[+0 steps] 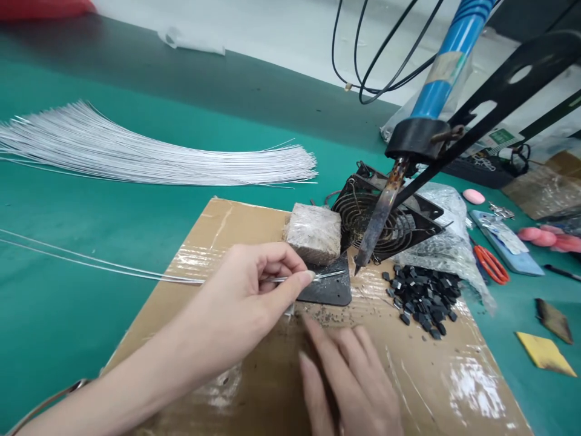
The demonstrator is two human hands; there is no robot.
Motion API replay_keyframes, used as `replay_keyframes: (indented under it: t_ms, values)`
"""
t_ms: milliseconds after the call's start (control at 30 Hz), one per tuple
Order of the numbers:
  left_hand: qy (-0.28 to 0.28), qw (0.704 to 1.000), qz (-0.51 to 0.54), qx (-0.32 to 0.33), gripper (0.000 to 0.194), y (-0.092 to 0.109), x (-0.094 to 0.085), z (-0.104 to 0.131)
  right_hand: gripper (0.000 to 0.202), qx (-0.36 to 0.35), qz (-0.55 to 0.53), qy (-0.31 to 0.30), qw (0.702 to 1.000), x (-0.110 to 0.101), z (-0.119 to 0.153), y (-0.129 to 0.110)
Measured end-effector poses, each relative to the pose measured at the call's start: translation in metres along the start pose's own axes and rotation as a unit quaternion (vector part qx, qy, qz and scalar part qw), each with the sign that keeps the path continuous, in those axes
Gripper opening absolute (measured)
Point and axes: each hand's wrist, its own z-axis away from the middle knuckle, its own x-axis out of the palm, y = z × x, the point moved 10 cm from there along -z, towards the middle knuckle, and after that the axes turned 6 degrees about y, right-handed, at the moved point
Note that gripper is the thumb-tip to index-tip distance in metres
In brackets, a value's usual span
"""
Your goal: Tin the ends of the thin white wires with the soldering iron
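Observation:
My left hand [247,303] pinches a few thin white wires [91,261] between thumb and forefinger, their bare ends [329,275] lying on a dark metal plate [329,290]. Just right of those ends hangs the tip of a fixed blue-handled soldering iron [384,209], held on a black bracket. My right hand [349,378] lies flat with fingers apart on the taped cardboard sheet [454,387], holding nothing. A pile of small black parts [422,297] sits to its upper right.
A large fan of white wires [149,151] lies on the green table at the left. A wrapped block [314,232] and a small black fan [385,218] stand behind the plate. Red scissors [491,264], a plastic bag, pink items and yellow scraps lie at the right.

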Motion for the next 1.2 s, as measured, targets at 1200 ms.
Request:
replay_keyframes:
  t_ms: [1200]
  values:
    - [0.040, 0.999, 0.023, 0.012, 0.018, 0.011, -0.016, -0.001, 0.035, -0.020, 0.046, -0.019, 0.999, 0.000, -0.006, -0.001]
